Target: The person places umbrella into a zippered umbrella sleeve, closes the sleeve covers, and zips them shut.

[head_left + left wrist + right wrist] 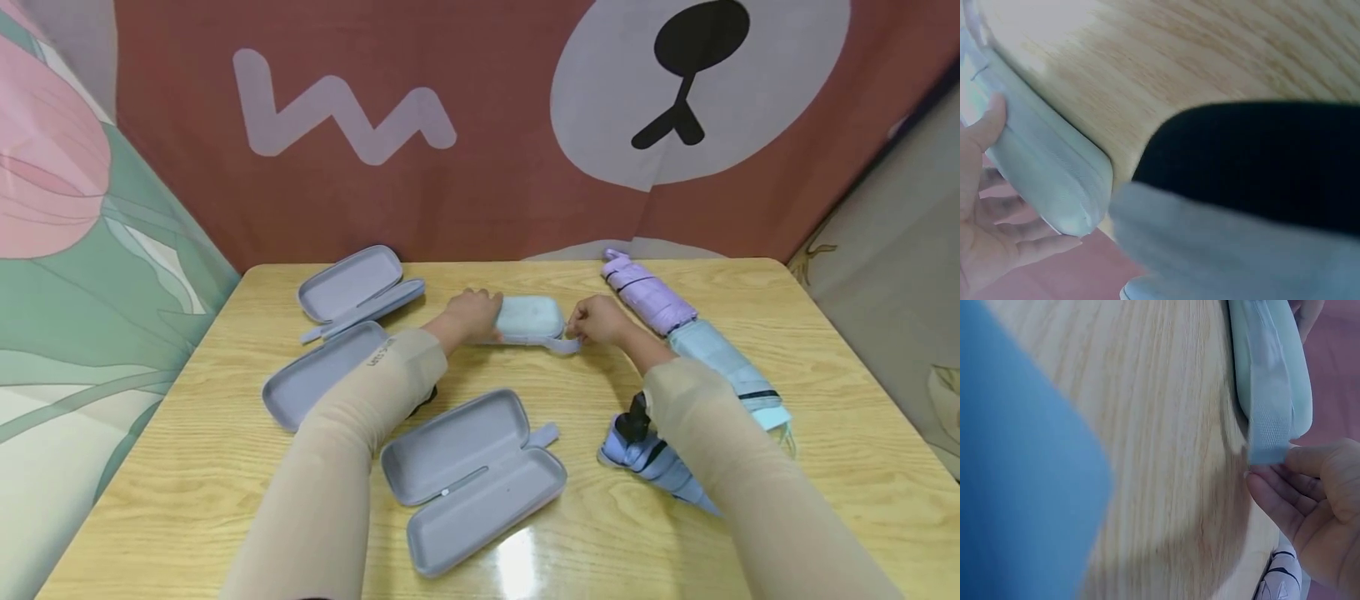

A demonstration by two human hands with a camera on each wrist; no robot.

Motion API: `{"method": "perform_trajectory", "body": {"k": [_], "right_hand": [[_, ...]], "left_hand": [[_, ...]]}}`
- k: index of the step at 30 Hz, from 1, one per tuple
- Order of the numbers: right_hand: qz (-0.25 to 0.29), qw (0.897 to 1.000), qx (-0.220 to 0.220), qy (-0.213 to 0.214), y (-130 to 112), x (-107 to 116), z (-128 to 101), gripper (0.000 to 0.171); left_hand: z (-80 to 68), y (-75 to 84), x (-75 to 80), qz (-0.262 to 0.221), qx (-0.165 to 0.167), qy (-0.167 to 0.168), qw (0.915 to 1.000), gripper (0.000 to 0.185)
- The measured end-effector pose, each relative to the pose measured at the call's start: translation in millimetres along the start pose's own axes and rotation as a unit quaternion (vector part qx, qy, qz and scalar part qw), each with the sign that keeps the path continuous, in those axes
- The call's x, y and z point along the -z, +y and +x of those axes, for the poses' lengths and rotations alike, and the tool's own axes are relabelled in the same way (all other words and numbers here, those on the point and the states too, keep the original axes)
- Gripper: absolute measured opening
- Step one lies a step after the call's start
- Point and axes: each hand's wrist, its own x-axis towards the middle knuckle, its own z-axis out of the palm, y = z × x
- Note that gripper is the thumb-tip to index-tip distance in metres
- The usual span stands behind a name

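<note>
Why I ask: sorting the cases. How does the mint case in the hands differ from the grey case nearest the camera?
The mint case is shut; the grey case lies open. Both hands touch the mint case; nothing touches the grey case. Both rest on the table and have a strap tab.

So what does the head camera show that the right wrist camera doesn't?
Only the head view shows the left hand holding the pale green case, the three open grey cases and the folded umbrellas. Only the right wrist view shows, close up, the right hand's fingertips at the case's strap. Both show the right hand, that case and the wooden table.
</note>
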Motion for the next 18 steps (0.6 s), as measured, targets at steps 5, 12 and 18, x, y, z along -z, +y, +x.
{"method": "perform_trajectory", "body": {"k": [5, 12, 18], "right_hand": [[-0.041, 0.999, 0.026, 0.006, -1, 0, -2, 0.01], [-0.059, 0.997, 0.043, 0.008, -6, -1, -4, 0.01], [-0.064, 0.996, 0.055, 0.017, -10, -6, -3, 0.011]], "left_hand": [[2.6, 1.3, -1.8, 0.017, 0.026, -0.008, 0.9995, 0.079], [6.1, 2.7, -4.4, 0.035, 0.034, -0.004, 0.9988, 0.079], [8.2, 3.8, -5.5, 0.032, 0.045, 0.009, 0.9984, 0.079]]}}
